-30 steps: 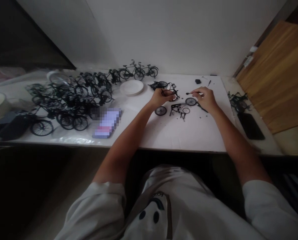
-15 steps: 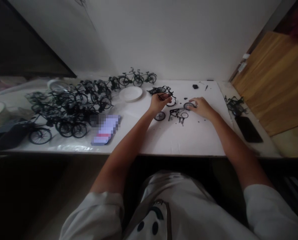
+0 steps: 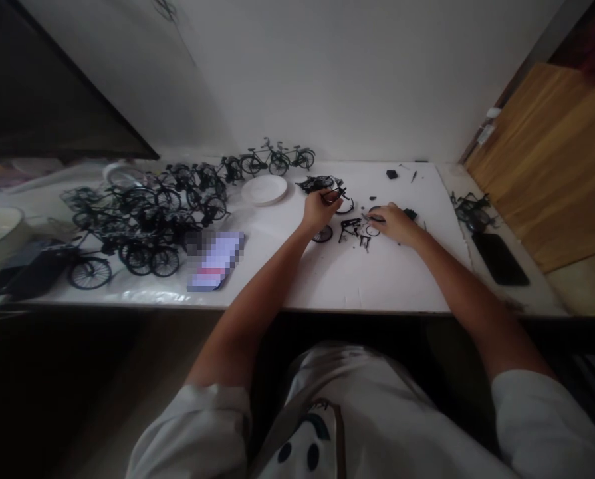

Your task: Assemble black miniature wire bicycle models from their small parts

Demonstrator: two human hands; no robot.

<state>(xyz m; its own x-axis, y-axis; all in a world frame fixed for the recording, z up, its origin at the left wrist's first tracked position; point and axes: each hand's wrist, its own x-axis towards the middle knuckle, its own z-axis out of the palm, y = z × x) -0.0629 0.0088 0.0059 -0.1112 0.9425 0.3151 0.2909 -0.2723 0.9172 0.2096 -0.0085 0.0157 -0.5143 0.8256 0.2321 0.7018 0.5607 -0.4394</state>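
My left hand is closed on a black model bicycle frame, raised just over the white board. Behind it lie more black bicycle parts, and a small spoked wheel rests beneath the wrist. My right hand is low over the board, its fingers bent together among the loose parts; what they pinch, if anything, is too small and hidden. Close to its fingertips are a thin ring and small black frame pieces. A dark part shows just behind its knuckles.
Many black model bicycles crowd the left side, with more standing by the wall. A white plate and a lit phone lie left of my arms. To the right are a dark phone and bicycle parts.
My right hand has come slightly nearer to me and lower over the loose parts, with its fingers closer together. My left hand still holds the frame. The view has shifted slightly.
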